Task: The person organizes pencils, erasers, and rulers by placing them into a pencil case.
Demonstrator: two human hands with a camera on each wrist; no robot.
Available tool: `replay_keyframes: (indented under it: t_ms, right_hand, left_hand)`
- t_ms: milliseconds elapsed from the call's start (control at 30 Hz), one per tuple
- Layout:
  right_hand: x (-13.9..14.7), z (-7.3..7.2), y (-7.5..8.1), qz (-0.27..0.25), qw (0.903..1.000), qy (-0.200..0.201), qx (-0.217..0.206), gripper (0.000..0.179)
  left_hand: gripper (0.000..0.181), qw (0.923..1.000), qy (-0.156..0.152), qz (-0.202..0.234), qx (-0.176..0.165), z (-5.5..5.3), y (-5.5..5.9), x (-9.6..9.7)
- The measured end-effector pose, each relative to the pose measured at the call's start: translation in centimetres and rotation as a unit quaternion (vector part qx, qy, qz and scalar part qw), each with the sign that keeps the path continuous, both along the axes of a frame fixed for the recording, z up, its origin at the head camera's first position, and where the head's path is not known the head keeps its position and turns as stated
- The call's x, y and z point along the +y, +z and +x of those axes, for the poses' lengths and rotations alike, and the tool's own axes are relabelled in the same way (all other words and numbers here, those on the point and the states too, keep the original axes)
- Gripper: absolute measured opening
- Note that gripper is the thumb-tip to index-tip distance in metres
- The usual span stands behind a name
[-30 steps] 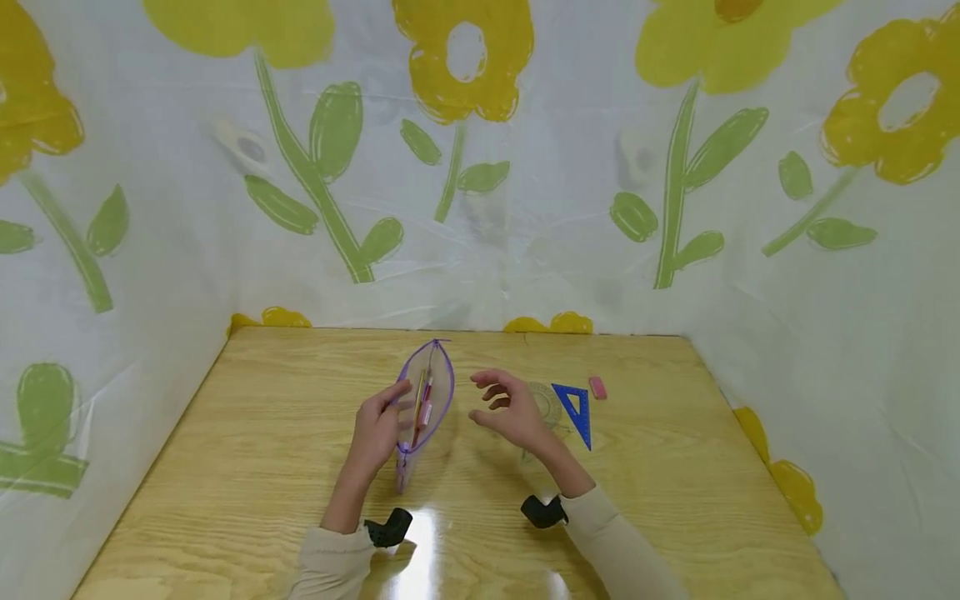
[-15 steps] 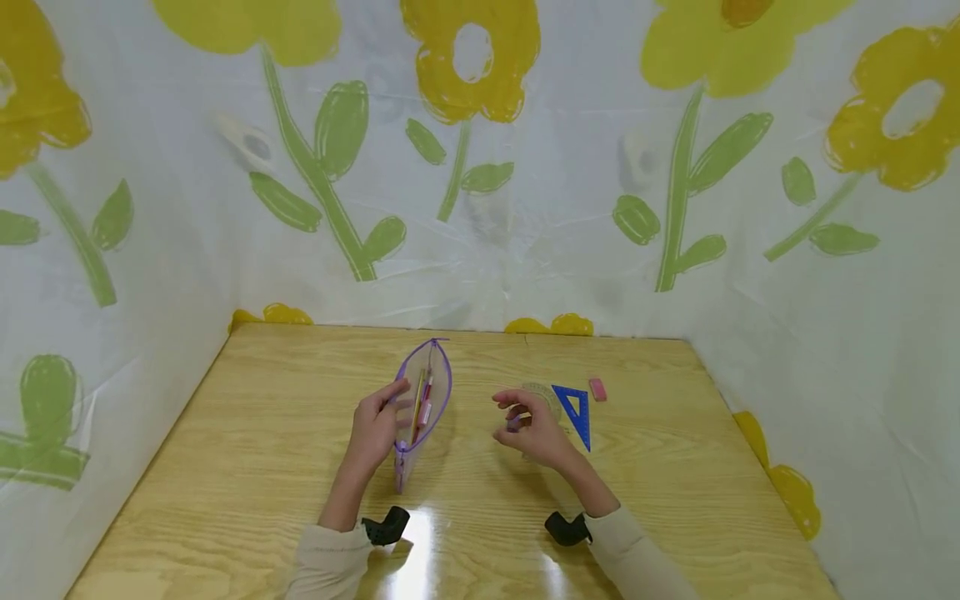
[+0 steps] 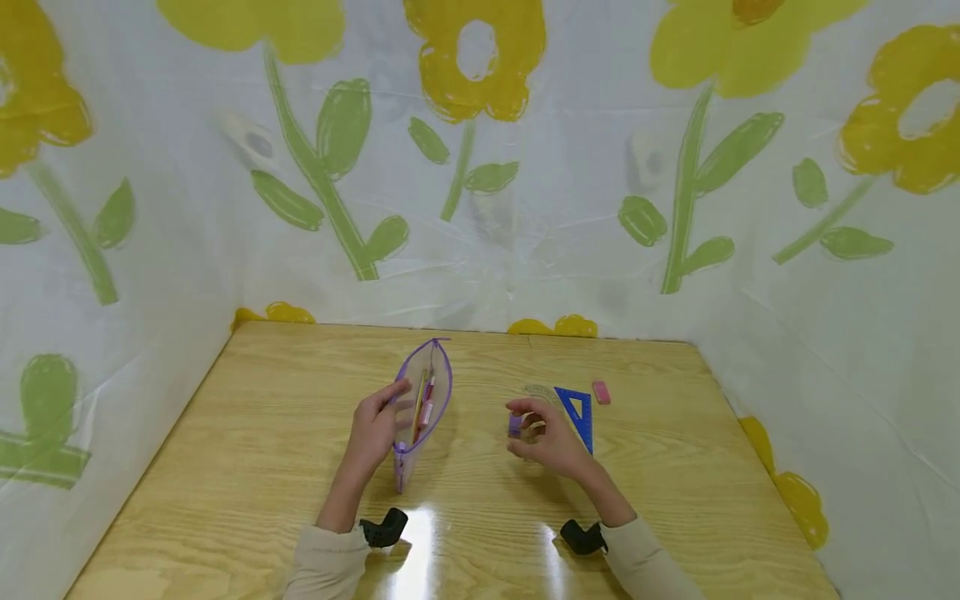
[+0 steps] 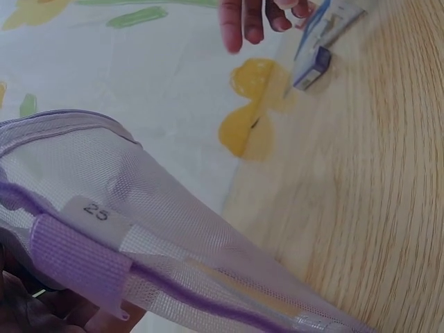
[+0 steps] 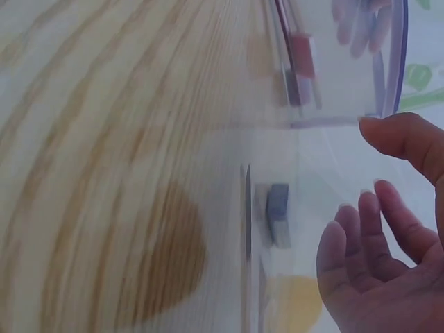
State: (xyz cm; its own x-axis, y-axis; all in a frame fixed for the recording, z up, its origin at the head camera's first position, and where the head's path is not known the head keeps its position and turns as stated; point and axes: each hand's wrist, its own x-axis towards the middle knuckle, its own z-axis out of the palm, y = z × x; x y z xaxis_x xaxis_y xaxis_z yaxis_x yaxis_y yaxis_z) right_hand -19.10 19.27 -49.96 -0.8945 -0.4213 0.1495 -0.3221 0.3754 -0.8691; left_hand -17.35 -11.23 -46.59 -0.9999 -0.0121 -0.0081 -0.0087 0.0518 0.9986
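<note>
My left hand [image 3: 375, 429] holds an unzipped mesh pencil pouch [image 3: 444, 396] with purple edging. Inside the pouch lie a yellow pencil [image 3: 419, 400], a dark red pen or pencil and a pink-and-white block. A label marked "25" [image 4: 97, 211] shows on it in the left wrist view. My right hand [image 3: 555, 442] is over the table to the right of the pouch, thumb and fingers apart, holding nothing. By its fingertips in the head view is a small purple-and-white block [image 3: 515, 424], which rests on the table [image 5: 277, 201]; its exact kind is unclear.
Behind my right hand lie a clear protractor [image 3: 537, 390], partly hidden, and a blue set square [image 3: 583, 408]. A pink eraser [image 3: 602, 392] sits farther right. White flowered cloth [image 3: 480, 275] walls the wooden table [image 3: 285, 417] at the back and sides.
My right hand has moved right and slightly nearer me, away from the pouch. The purple-and-white block now shows by its fingertips. My left hand and the pouch have stayed nearly still.
</note>
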Motion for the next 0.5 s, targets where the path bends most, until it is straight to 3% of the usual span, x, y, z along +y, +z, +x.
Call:
replay_keyframes:
  t_ms: [500]
  right_hand:
    - [1.8,-0.7,-1.0,0.018,0.9996,-0.018,-0.009,0.057]
  left_hand:
    - [0.047,1.0,0.004,0.0,-0.003,0.1,0.1,0.0]
